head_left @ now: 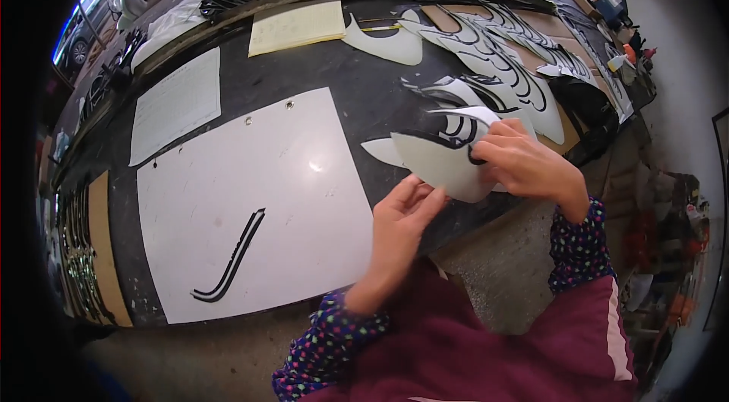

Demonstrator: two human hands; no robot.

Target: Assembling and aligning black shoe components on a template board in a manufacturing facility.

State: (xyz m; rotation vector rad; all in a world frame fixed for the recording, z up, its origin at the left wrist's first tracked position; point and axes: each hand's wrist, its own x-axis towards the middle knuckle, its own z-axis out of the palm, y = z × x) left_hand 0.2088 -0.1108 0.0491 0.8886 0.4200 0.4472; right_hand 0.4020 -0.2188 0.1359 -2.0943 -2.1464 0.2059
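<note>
Pale grey-green sheet, cut to a curved, pointed shape, is held up in two bare hands: this curved piece (437,163) is above the near edge of a dark counter (304,72), toward the right. The left hand (399,220) has its lower edge in a narrow pinch between thumb and fingers. The right hand (524,163) is closed around its right side, the fingers curled inward over a dark patch.

The piece looks thin and light, probably firm enough to keep its shape yet able to flex; its smooth face may slip a little. Its edges seem the best grip, a hand at each side, as the narrow tip could bend or crease.

Just beyond the hands, more cut pieces (454,91) with black bands lie loosely together. Toward the counter's far right corner, overlapping rows of similar shapes (497,60) rest on cardboard (560,28). Left of the hands, a large white board (304,174) reaches the near edge, carrying a pair of bent black strips (237,254). Toward the far edge lie a yellowish paper pad (296,28) and, farther left, a written sheet (178,102).
</note>
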